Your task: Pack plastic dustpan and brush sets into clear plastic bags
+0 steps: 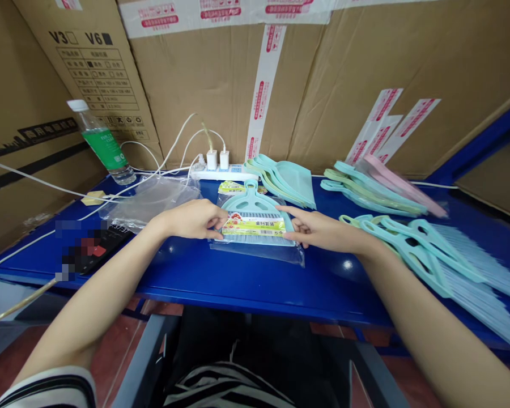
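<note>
While a clear plastic bottle (104,146) w/ green label + white cap is standing at far L of the blue tabletop (246,283), a flat black device (110,243), partly pixelated, is lying nearer. Flat clear plastic bags (153,198) are lying just beside L hand (195,218), which is pinching the L edge of a teal plastic dustpan-and-brush set (253,220) w/ yellow-green label, in clear wrap. Set's lying approx. ctr of tabletop, handle pointing away. Behind: white power strip (204,175), stacked teal dustpans (297,175). R hand (317,228) is holding set's R edge, index extended. Far R, teal/green/pink dustpans (378,190) are lying behind teal brushes (467,294) w/ pale-blue bristles.
</note>
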Demonstrator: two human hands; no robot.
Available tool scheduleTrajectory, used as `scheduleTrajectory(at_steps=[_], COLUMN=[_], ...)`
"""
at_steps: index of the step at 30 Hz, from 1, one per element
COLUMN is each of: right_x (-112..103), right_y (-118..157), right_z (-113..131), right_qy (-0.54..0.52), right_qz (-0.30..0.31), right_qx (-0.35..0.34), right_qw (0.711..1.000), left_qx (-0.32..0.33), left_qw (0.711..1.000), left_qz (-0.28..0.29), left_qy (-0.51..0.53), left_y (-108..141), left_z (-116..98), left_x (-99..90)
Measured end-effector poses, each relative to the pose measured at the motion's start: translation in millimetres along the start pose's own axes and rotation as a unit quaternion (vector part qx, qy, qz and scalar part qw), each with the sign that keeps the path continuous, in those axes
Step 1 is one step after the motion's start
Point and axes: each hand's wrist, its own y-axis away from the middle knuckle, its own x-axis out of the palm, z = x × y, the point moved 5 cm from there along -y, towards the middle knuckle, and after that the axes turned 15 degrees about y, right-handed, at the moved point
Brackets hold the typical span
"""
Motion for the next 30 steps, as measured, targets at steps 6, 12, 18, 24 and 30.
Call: scheduleTrajectory(at_steps=[6,12,18,24,30], right_x=[-0.1,-1.4,-0.2,0.8,0.3], right_y=[0.3,0.4,0.3,-0.2,-0.3], right_z=[2.0,4.1,0.1,-2.1,-4.7], right_qy=[0.004,0.008,-0.006,-0.019,-0.004], right_qz=[0.008,0.017,0.016,0.009,-0.002], right_qx=[0.023,0.045,0.040,0.035,0.027], right_qw=[1.000,0.999,0.999,0.999,1.000], left_qx=[0.070,0.092,0.089,0.091,0.093], left_qw=[0.996,0.993,0.992,0.991,0.992], left_qz=[0.005,0.041,0.046,0.043,0.039], left_qy=[0.050,0.062,0.081,0.085,0.080], left_y=[-1.9,-2.8,-2.5,-3.1,-3.0], left_z=[-14.3,-15.8,-16.0,-16.2,-15.4], left_x=[4.2,10.5,13.4,14.5,15.0])
